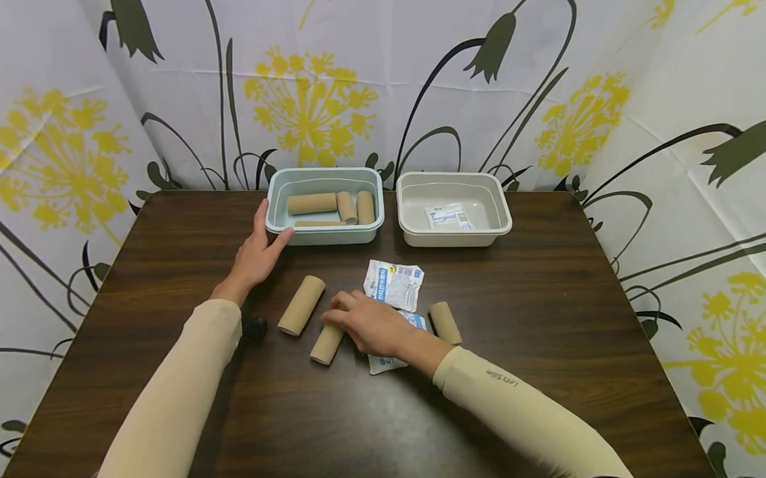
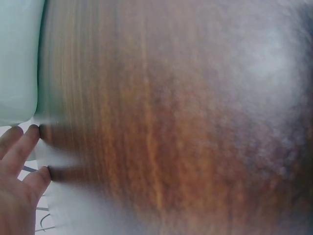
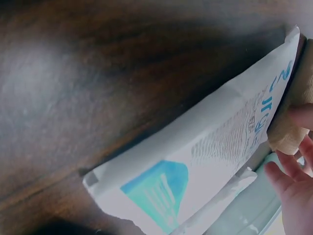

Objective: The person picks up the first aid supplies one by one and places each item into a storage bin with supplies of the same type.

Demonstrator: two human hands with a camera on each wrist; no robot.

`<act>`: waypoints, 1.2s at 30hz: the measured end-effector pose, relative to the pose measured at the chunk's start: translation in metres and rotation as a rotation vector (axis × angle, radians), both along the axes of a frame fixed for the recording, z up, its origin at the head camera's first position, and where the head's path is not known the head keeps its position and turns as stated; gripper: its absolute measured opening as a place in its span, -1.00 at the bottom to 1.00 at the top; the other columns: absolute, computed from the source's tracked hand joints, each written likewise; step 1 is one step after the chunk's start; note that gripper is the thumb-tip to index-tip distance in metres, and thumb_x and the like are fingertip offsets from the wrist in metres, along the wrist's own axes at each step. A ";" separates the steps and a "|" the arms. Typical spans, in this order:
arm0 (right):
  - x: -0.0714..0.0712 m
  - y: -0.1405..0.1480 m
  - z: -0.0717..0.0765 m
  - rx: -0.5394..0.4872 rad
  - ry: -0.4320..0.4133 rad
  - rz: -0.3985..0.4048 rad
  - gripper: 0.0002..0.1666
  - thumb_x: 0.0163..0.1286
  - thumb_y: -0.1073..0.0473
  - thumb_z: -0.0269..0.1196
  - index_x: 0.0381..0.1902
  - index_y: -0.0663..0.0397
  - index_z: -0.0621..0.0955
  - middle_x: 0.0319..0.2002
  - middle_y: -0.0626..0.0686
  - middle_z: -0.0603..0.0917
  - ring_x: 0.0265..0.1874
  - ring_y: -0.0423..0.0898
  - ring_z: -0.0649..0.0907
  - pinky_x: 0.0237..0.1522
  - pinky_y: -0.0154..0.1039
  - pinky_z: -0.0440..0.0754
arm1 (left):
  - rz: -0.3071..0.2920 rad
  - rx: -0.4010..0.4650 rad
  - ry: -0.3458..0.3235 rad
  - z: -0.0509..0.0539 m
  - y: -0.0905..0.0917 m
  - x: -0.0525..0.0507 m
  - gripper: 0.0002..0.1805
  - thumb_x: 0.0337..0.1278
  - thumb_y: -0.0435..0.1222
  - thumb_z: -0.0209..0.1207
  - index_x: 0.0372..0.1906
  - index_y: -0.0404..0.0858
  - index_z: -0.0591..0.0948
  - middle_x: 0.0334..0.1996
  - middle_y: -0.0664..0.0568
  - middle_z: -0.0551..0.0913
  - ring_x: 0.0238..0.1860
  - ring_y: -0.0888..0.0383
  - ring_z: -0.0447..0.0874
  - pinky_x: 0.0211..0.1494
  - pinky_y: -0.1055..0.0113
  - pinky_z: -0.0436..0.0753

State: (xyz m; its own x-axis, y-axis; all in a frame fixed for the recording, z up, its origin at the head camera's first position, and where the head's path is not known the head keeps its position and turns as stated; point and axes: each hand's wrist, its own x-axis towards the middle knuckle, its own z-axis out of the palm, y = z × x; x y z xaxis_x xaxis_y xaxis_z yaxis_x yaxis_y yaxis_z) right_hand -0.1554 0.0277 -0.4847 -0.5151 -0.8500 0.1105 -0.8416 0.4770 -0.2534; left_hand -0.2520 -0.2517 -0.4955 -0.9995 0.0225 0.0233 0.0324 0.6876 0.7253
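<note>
My right hand [image 1: 376, 327] grips a cardboard tube [image 1: 326, 346] lying on the table, thumb and fingers about its far end. In the right wrist view, the thumb lies against that tube [image 3: 288, 129]. White-and-blue packets lie by the right hand: one packet [image 1: 395, 285] beyond it, another [image 1: 383, 365] partly hidden under it. A second loose tube [image 1: 301, 305] is left of the gripped one, and a third [image 1: 445, 323] lies right of the packets. My left hand [image 1: 254, 259], fingers extended, rests at the left front corner of the pale blue bin [image 1: 324, 238].
Several cardboard tubes [image 1: 312, 203] lie in the blue bin. Beside it on the right, a beige bin [image 1: 457, 239] holds one white packet [image 1: 448, 217]. A small black object [image 1: 254, 327] is near the left wrist. Behind the brown table [image 1: 545, 308] hangs a flowered curtain [image 1: 378, 28].
</note>
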 end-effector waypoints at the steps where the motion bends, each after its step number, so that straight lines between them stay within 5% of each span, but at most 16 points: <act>1: 0.000 0.000 0.000 0.017 0.001 -0.003 -0.59 0.49 0.24 0.11 0.23 -0.17 0.58 0.13 -0.04 0.48 -0.03 -0.13 0.50 -0.17 -0.30 0.54 | -0.001 0.001 -0.002 0.000 0.000 0.000 -0.09 0.34 0.28 -0.10 0.54 0.26 -0.36 0.47 -0.35 0.09 0.34 -0.46 0.18 0.25 -0.35 0.14; 9: 0.000 0.004 0.005 0.119 0.097 0.017 -0.56 0.50 0.27 0.11 0.23 -0.24 0.59 0.20 -0.07 0.51 0.00 -0.11 0.53 -0.15 -0.27 0.55 | -0.005 0.009 -0.014 0.002 0.001 0.001 -0.09 0.34 0.29 -0.11 0.54 0.29 -0.37 0.48 -0.34 0.07 0.36 -0.45 0.15 0.27 -0.35 0.12; 17: 0.000 0.006 0.011 0.153 0.189 0.027 -0.60 0.45 0.20 0.18 0.18 -0.29 0.62 0.04 -0.15 0.60 -0.06 -0.14 0.54 -0.16 -0.26 0.56 | -0.004 0.014 -0.020 0.004 0.001 0.003 -0.09 0.35 0.28 -0.11 0.55 0.23 -0.36 0.49 -0.33 0.05 0.37 -0.45 0.13 0.27 -0.36 0.11; 36: 0.003 0.008 0.021 0.138 0.118 0.089 -0.54 0.38 0.17 0.25 0.23 -0.12 0.55 0.09 -0.11 0.59 0.01 -0.16 0.56 -0.01 -0.25 0.53 | -0.006 0.018 -0.026 0.002 0.000 0.002 -0.09 0.33 0.29 -0.11 0.54 0.29 -0.37 0.50 -0.29 0.03 0.38 -0.44 0.12 0.27 -0.37 0.10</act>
